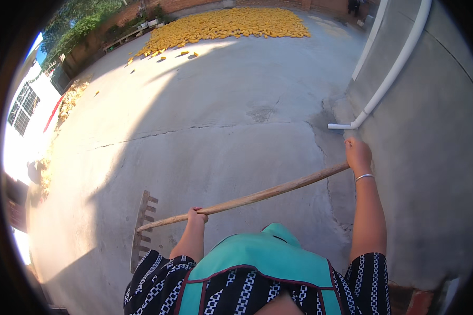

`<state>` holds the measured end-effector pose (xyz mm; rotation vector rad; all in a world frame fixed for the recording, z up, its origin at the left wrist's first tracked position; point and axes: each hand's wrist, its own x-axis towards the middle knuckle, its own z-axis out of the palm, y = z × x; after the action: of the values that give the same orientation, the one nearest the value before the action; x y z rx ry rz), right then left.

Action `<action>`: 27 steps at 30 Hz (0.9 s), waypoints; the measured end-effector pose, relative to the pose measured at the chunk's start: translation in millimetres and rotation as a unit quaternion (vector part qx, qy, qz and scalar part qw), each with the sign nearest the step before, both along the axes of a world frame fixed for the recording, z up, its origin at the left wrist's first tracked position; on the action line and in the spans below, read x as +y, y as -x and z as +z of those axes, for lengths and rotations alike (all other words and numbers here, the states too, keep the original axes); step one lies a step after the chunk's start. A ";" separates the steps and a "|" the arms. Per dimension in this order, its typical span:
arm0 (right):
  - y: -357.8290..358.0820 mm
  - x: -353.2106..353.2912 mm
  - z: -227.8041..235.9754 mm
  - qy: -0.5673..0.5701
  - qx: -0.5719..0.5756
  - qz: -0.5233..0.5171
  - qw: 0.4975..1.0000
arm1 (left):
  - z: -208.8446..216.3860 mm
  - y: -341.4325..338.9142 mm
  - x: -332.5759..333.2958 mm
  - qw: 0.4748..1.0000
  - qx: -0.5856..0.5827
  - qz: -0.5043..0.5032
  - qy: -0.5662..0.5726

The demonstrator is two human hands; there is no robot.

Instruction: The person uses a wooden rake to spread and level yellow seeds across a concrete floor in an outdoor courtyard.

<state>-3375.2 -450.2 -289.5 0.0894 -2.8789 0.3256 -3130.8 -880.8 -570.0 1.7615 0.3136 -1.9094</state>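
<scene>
A wooden rake slants across in front of me, its long handle rising from lower left to upper right. My right hand, with a silver bangle at the wrist, is closed round the handle's upper end, close to the grey wall. Lower down, my left hand grips the handle not far from the rake's head. That toothed wooden head is at the lower left, its short teeth pointing right; my sleeve hides its near end. I cannot tell whether the head touches the concrete.
Many yellow corn cobs lie spread at the far end of the concrete yard, with a few strays nearer. A white drainpipe runs down the grey wall at right, its outlet jutting out. Pale husks line the left side.
</scene>
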 end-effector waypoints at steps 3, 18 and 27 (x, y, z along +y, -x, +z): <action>98.5 -3.4 -38.4 -0.012 0.010 -0.006 1.000 | -3.6 108.7 -15.1 0.999 0.013 -0.028 0.020; 693.3 -45.4 -27.8 0.027 0.016 0.003 1.000 | -58.9 681.3 -84.6 0.998 -0.036 -0.048 -0.002; 1026.2 11.3 7.1 0.014 -0.004 -0.092 0.996 | -115.4 1088.8 -46.9 0.984 -0.058 -0.169 -0.012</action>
<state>-4401.5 -438.9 -282.4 -0.1826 -2.8607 0.3301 -4219.6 -927.7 -685.4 2.0366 -0.0091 -2.0230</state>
